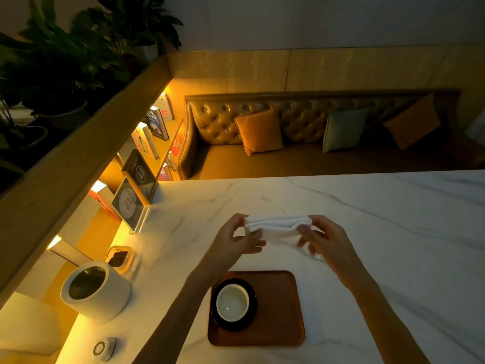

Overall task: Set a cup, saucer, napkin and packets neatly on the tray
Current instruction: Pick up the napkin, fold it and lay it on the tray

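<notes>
A brown wooden tray (pixel 278 311) lies on the marble table near me. On its left half a white cup (pixel 232 302) stands on a black saucer (pixel 253 308). Above the table, beyond the tray, I hold a folded white napkin (pixel 278 225) between both hands. My left hand (pixel 236 239) pinches its left end and my right hand (pixel 322 239) pinches its right end. A small clear dish with dark packets (pixel 119 258) sits at the table's left edge.
A white cylindrical container (pixel 97 290) stands left of the tray. A small round device (pixel 103 348) lies near the front left. An acrylic sign stand (pixel 131 203) is at the back left. A bench with cushions (pixel 259 131) lies beyond the table.
</notes>
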Tool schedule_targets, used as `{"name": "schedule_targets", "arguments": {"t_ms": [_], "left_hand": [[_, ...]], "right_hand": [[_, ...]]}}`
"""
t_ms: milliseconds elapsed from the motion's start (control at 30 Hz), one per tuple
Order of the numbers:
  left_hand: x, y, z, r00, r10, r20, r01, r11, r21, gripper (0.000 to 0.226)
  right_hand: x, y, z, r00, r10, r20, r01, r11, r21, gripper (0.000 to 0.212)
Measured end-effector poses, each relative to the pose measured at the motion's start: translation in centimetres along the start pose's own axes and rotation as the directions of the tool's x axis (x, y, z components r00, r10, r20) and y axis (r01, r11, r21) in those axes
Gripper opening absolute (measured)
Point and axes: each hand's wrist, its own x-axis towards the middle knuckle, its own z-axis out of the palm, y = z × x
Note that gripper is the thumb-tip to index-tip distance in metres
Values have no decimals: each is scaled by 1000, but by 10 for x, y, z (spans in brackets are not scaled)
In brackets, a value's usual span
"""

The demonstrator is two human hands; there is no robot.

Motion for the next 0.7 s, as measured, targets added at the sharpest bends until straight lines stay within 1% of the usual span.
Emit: {"name": "schedule_targets", "arguments": {"t_ms": [33,67,133,167,200,233,300,367,500,600,667,700], "left_hand": [[0,-2,1,1000,4,0,-4,996,89,28],[0,-6,1,1000,11,7,-12,991,132,29],[0,-13,2,999,-1,51,-3,997,81,37],[1,-17,2,996,-20,83,16,999,50,44],[1,-20,3,993,-41,109,37,998,42,46],[2,-23,3,990,-56,130,51,998,45,41],[4,-28,6,986,-81,142,76,996,44,23],[4,-32,10,986,-116,120,109,992,61,19],[7,-51,22,989,-137,62,123,974,188,29],[11,-70,28,989,-144,20,135,963,233,35],[13,-84,29,984,-176,12,169,960,224,39],[15,-93,30,979,-205,13,197,952,233,41]], "right_hand": [[-2,2,-1,999,14,-31,-15,1000,-25,24],[-3,5,-2,998,30,-48,-32,999,-38,26],[-5,10,-4,998,57,-23,-58,998,-34,28],[-7,13,-5,997,70,13,-69,997,-34,29],[-8,15,-6,995,82,48,-80,996,-39,29],[-10,18,-6,993,94,69,-91,995,-47,28],[-11,25,-7,991,116,61,-112,991,-71,17],[-10,33,-8,990,137,26,-133,984,-121,11],[-8,57,-5,984,173,-45,-178,969,-173,25],[-6,78,-4,974,214,-71,-223,964,-145,29],[-5,92,-4,962,259,-86,-268,955,-124,35],[-5,100,-5,954,286,-87,-295,950,-103,32]]}}
